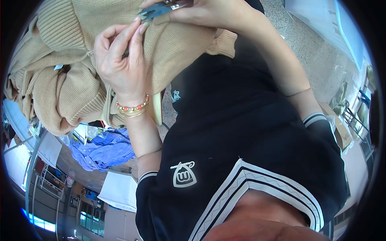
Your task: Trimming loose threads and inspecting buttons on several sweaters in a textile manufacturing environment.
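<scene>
At the upper centre of the frame, my right hand [207, 14], partly cut off by the edge, closes around blue snips [155, 11], their tip pointing left; my left hand [120, 66], bracelets [132, 109] at the wrist, brings its thumb and fingertips close together beside that tip, whatever lies between them too small to tell, over a beige knit garment [173, 56] spread across the upper left, more ribbed folds heaped at far left, while purple-blue cloth [102, 149] lies bunched below, left of my black top [241, 108]
</scene>
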The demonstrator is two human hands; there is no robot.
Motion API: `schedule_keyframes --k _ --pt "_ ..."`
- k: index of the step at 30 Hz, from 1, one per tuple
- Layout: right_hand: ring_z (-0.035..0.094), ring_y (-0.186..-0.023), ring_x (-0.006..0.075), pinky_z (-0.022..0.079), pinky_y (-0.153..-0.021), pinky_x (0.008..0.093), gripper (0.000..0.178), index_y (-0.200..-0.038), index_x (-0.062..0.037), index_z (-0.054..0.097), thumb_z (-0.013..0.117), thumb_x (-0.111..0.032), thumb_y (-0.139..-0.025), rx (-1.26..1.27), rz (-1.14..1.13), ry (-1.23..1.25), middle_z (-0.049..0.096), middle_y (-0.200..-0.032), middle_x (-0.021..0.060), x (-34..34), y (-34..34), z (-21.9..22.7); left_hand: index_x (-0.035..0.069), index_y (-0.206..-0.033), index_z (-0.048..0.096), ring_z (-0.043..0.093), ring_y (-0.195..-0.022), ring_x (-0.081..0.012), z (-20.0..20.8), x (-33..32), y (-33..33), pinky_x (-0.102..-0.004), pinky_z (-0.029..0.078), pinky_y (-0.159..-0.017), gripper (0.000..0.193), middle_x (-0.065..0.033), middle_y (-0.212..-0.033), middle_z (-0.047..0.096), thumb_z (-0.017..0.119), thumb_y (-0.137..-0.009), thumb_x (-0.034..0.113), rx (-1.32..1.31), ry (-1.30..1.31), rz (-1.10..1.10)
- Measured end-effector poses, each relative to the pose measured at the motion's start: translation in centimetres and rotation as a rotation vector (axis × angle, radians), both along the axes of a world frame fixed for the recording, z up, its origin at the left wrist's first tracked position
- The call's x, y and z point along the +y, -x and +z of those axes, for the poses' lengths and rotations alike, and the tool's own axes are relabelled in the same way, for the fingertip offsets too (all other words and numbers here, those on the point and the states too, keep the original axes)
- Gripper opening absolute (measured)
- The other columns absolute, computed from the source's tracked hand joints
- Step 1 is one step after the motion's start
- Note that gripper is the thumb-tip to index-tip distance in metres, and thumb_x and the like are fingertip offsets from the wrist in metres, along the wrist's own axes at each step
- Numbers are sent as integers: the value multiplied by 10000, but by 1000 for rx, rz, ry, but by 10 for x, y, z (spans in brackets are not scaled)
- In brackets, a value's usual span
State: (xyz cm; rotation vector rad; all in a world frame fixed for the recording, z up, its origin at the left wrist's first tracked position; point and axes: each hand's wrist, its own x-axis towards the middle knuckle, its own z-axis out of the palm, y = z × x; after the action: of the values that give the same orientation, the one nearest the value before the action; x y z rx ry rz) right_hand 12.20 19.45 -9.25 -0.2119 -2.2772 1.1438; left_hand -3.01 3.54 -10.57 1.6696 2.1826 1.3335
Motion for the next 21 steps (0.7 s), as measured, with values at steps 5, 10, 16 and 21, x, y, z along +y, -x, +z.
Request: schedule_keyframes --k 5,10,16,21 --pt "683 -750 267 513 -669 350 230 -1017 -44 731 705 -103 -796 -144 -47 182 699 -833 160 -2 7 -2 65 -915 771 597 -772 -142 -5 -1 -2 -265 483 -673 141 -52 -857 627 791 -779 34 82 -81 46" --pt "664 -690 207 498 -642 334 207 -1019 -37 728 679 -134 -843 -157 -20 379 685 -767 164 2 8 -1 35 -896 743 637 -840 -168 1 5 -5 -271 507 -724 85 -83 -939 662 734 -820 -2 138 -166 17" --pt "586 -653 141 465 -614 310 263 -1049 -24 708 697 -210 -863 -392 -33 480 655 -728 109 3 8 13 -2 -960 691 681 -927 -213 -2 13 -6 -288 530 -777 76 -131 -1047 709 659 -891 -1 -23 -174 -116" --pt "575 -751 167 468 -660 306 380 -1161 -28 615 703 -265 -878 -200 -46 326 612 -835 88 -2 -14 11 -13 -971 679 667 -853 -145 -5 16 -3 -242 516 -722 72 -108 -992 718 623 -931 7 -131 -232 -81"
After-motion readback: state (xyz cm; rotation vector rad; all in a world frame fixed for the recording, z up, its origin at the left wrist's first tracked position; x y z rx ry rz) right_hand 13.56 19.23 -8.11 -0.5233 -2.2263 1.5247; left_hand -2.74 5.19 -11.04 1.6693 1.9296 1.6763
